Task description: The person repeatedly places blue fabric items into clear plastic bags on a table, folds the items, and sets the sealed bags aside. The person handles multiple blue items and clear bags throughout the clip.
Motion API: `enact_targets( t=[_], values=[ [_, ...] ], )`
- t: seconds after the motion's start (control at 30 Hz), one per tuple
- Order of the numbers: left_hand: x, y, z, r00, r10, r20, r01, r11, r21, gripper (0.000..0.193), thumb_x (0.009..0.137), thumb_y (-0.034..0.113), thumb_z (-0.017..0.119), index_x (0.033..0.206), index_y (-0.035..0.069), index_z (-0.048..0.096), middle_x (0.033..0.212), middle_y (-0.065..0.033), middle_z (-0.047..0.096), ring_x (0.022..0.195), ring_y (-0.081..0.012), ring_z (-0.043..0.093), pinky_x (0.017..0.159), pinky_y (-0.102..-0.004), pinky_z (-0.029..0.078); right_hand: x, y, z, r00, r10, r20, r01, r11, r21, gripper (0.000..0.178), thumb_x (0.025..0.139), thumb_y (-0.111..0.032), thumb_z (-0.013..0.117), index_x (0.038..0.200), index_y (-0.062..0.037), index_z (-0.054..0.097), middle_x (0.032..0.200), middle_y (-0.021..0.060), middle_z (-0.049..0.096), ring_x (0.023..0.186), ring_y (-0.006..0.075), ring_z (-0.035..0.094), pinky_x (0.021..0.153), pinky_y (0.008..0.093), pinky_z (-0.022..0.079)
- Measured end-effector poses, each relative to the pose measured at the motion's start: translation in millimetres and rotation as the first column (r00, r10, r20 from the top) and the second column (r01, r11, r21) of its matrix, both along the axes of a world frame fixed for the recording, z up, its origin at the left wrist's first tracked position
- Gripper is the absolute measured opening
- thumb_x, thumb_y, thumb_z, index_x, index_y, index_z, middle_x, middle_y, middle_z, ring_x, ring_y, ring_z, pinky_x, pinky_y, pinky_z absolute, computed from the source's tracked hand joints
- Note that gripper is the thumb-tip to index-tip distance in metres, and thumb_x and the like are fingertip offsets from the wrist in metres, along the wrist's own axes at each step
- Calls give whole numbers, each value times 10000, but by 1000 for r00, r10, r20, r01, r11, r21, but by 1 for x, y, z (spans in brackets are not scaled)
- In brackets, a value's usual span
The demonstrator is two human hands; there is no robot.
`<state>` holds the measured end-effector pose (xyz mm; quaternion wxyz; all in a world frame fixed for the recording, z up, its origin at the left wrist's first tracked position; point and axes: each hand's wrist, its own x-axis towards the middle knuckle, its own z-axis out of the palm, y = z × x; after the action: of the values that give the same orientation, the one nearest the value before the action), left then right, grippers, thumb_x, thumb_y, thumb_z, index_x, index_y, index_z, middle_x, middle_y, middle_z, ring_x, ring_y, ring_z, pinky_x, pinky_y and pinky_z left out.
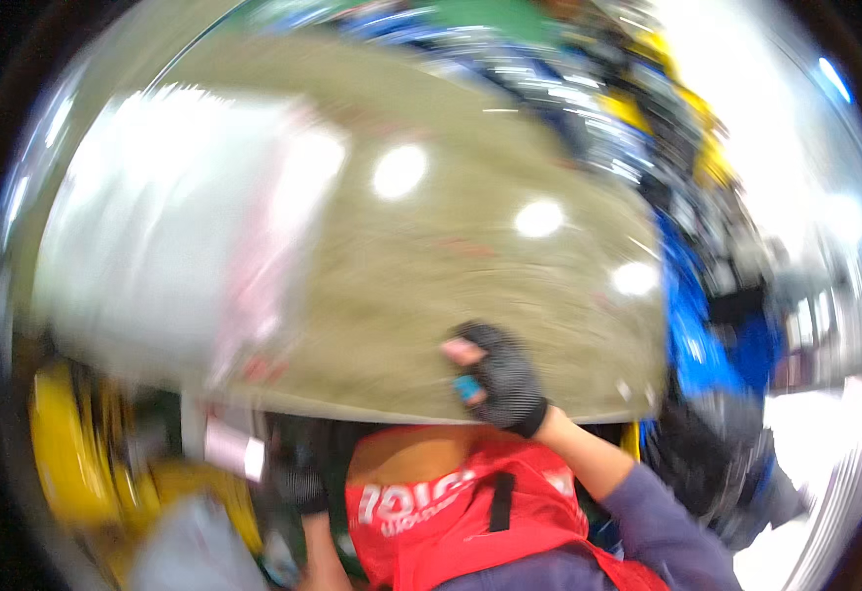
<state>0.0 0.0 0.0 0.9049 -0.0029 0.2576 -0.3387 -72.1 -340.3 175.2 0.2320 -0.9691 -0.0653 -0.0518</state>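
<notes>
My right hand (506, 382), in a dark fingerless glove, is closed above the near edge of a wide tan work surface (401, 286). A small teal thing (468, 389) shows at its fingers; its kind cannot be made out. My left hand (299, 481), also dark-gloved, hangs below the edge and is smeared by motion. Beside it is a pale pinkish strip with a white end (236, 451); whether my fingers touch it cannot be told. On the left of the surface lies a broad sheet of whitish, shiny film-like material (155, 227) with a pinkish right border.
Bright lamp reflections dot the glossy surface. Blurred blue, black and yellow items (697, 295) crowd its far and right sides. Yellow parts (66, 424) and a grey rounded shape (195, 552) sit at the lower left. A red apron (461, 502) covers my front, close to the table edge.
</notes>
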Motion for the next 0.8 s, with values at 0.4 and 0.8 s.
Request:
enact_targets(
  t=[0.4,0.8],
  values=[
    [-21,-204,152,389,-865,317,-242,236,941,425,935,205,535,1308,5,494,1243,-149,525,1084,-253,508,923,-361,410,-399,-309,182,271,-954,130,693,100,-714,565,761,-356,650,1238,-72,545,1173,202,607,1001,383,608,851,459,486],
    [-130,-364,216,-278,-792,543,-455,606,652,294,922,149,558,1185,19,580,832,-65,619,709,-173,572,689,-307,478,-474,-427,120,111,-990,89,961,84,-265,491,862,-466,521,1019,-9,610,975,277,642,911,418,626,828,477,483]
  ],
)
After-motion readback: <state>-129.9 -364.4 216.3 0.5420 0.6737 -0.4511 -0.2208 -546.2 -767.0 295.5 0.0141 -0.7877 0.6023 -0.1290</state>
